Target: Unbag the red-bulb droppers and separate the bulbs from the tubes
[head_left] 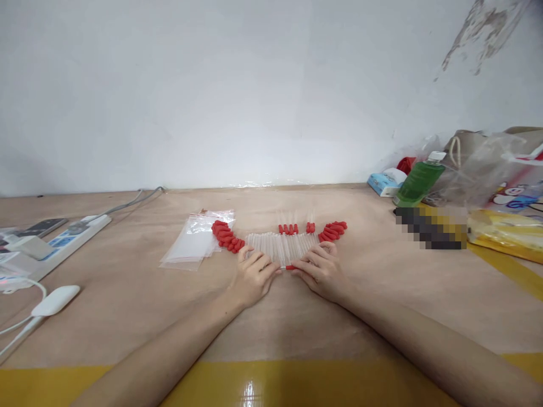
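My left hand (253,278) is closed, its thumb and fingers pinching a thin clear tube at the front of the row. Opposite it, my right hand (321,274) pinches a red rubber bulb (289,267) that meets the tube's end; how far the two are joined is too small to tell. Just behind my fingers lies a row of clear tubes (278,246). Loose red bulbs form a left pile (227,234) and a right pile (333,230). Beyond the row are several droppers (288,229), clear tubes fitted with red bulbs, their tips pointing away.
Clear plastic bags (186,244) lie left of the bulbs. Farther left are a power strip (70,240) with cables and a white charger (56,301). At the right stand a green bottle (419,180), a tissue pack (384,183) and a yellow package (509,232).
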The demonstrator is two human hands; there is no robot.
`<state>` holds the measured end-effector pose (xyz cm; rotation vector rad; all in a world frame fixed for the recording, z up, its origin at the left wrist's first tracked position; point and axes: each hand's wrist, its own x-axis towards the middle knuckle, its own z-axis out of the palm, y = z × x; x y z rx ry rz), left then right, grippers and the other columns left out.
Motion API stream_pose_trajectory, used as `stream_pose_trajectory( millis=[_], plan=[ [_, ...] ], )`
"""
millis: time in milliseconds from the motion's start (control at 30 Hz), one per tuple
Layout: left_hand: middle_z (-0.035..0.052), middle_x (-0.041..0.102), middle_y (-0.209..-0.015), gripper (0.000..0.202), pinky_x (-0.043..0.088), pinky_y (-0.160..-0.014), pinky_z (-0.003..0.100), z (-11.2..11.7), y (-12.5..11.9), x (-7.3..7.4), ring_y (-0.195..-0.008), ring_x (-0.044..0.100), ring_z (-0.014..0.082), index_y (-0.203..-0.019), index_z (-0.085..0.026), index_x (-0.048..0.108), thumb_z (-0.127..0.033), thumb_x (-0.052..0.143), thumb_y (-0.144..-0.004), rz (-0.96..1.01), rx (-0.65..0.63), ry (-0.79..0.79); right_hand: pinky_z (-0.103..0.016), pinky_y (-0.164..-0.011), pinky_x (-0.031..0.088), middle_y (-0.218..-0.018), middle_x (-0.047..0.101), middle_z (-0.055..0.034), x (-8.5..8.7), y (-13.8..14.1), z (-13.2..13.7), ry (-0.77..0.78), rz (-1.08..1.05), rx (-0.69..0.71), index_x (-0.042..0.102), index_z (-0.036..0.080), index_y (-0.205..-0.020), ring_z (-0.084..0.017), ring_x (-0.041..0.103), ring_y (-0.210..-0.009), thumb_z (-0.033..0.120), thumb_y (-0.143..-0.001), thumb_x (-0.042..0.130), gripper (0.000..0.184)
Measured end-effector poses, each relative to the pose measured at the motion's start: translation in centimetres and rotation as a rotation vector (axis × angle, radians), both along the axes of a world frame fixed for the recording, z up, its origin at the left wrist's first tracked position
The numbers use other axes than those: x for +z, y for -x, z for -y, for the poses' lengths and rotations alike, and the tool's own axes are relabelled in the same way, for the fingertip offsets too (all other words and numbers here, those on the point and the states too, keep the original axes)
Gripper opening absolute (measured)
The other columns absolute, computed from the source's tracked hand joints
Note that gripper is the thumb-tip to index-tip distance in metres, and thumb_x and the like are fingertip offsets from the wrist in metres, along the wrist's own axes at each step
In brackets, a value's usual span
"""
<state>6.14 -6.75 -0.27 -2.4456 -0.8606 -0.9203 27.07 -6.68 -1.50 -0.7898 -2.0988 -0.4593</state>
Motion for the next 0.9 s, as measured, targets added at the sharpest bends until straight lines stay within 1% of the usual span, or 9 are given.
stream_pose_trajectory(
  millis=[100, 267, 467, 600, 667, 700, 767, 833, 900],
  plan=[
    [-0.0004, 0.056, -0.063, 0.011, 0.031, -0.081, 0.037, 0.1, 0.1, 0.0, -0.064, 0.047, 0.0128, -0.079, -0.019, 0.062, -0.022, 0.052, -0.082, 0.002, -0.012, 0.020, -0.033, -0.080, 0.026, -0.058, 0.054, 0.0028, 0.1, -0.1, 0.3, 0.019, 0.036, -0.016, 0.064, 0.021, -0.077, -0.010, 0.043, -0.063, 0.025, -0.081, 0.055, 0.010],
    [-0.0006, 0.055, -0.063, 0.010, 0.030, -0.081, 0.037, 0.0, 0.4, -0.1, -0.064, 0.046, 0.0128, -0.079, -0.019, 0.062, -0.022, 0.053, -0.082, 0.012, -0.032, 0.039, -0.035, -0.084, 0.024, -0.057, 0.050, 0.0026, -0.1, -0.4, 0.4, 0.046, 0.085, -0.011, 0.062, 0.020, -0.074, -0.011, 0.042, -0.065, 0.022, -0.082, 0.051, 0.014],
    [-0.0007, 0.055, -0.062, 0.012, 0.030, -0.081, 0.037, 0.0, 0.3, -0.1, -0.065, 0.047, 0.0129, -0.080, -0.020, 0.062, -0.024, 0.051, -0.083, 0.001, -0.033, 0.032, -0.038, -0.088, 0.023, -0.059, 0.049, 0.0031, -0.1, -0.5, 0.4, 0.017, 0.110, 0.015, 0.062, 0.021, -0.075, -0.011, 0.042, -0.066, 0.018, -0.082, 0.048, 0.016],
    [-0.0005, 0.055, -0.063, 0.013, 0.032, -0.080, 0.037, -0.1, 0.8, -0.2, -0.065, 0.048, 0.0130, -0.079, -0.019, 0.062, -0.023, 0.050, -0.083, 0.007, -0.021, 0.049, -0.038, -0.087, 0.027, -0.059, 0.049, 0.0026, 0.0, -1.1, 0.5, 0.044, 0.118, 0.012, 0.062, 0.021, -0.078, -0.011, 0.044, -0.065, 0.015, -0.081, 0.046, 0.017],
    [0.0002, 0.054, -0.064, 0.014, 0.036, -0.074, 0.033, -0.4, 1.5, -0.3, -0.063, 0.048, 0.0127, -0.080, -0.018, 0.062, -0.022, 0.049, -0.084, 0.074, 0.010, 0.088, -0.037, -0.084, 0.031, -0.061, 0.051, 0.0016, 0.0, -1.9, 0.2, 0.066, 0.032, -0.012, 0.062, 0.021, -0.079, -0.012, 0.046, -0.064, 0.016, -0.081, 0.048, 0.015],
    [0.0008, 0.054, -0.065, 0.015, 0.038, -0.069, 0.031, -0.5, 1.8, -0.3, -0.063, 0.048, 0.0125, -0.083, -0.018, 0.062, -0.022, 0.048, -0.085, 0.129, 0.027, 0.118, -0.036, -0.081, 0.033, -0.064, 0.053, 0.0005, 0.1, -2.3, 0.0, 0.081, -0.055, -0.028, 0.062, 0.021, -0.082, -0.012, 0.048, -0.065, 0.017, -0.081, 0.049, 0.013],
    [0.0022, 0.054, -0.072, 0.017, 0.040, -0.063, 0.026, -1.0, 2.3, -0.1, -0.066, 0.050, 0.0122, -0.091, -0.017, 0.061, -0.020, 0.044, -0.086, 0.241, 0.049, 0.180, -0.034, -0.076, 0.039, -0.075, 0.057, -0.0026, 0.3, -3.4, -0.8, 0.118, -0.294, -0.071, 0.062, 0.022, -0.089, -0.014, 0.052, -0.071, 0.020, -0.080, 0.052, 0.013],
    [0.0041, 0.053, -0.079, 0.023, 0.043, -0.064, 0.024, -1.6, 2.2, 0.3, -0.071, 0.051, 0.0124, -0.101, -0.016, 0.058, -0.016, 0.040, -0.087, 0.285, 0.057, 0.226, -0.032, -0.072, 0.043, -0.082, 0.058, -0.0054, 0.8, -4.4, -2.0, 0.172, -0.521, -0.136, 0.062, 0.021, -0.093, -0.016, 0.053, -0.076, 0.024, -0.080, 0.052, 0.017],
    [0.0054, 0.050, -0.082, 0.029, 0.045, -0.066, 0.025, -2.3, 1.5, 0.8, -0.074, 0.050, 0.0133, -0.107, -0.014, 0.056, -0.013, 0.037, -0.086, 0.263, 0.062, 0.233, -0.032, -0.070, 0.045, -0.083, 0.057, -0.0065, 1.4, -5.6, -3.6, 0.257, -0.660, -0.214, 0.064, 0.019, -0.094, -0.016, 0.054, -0.076, 0.028, -0.080, 0.051, 0.021]
  ],
)
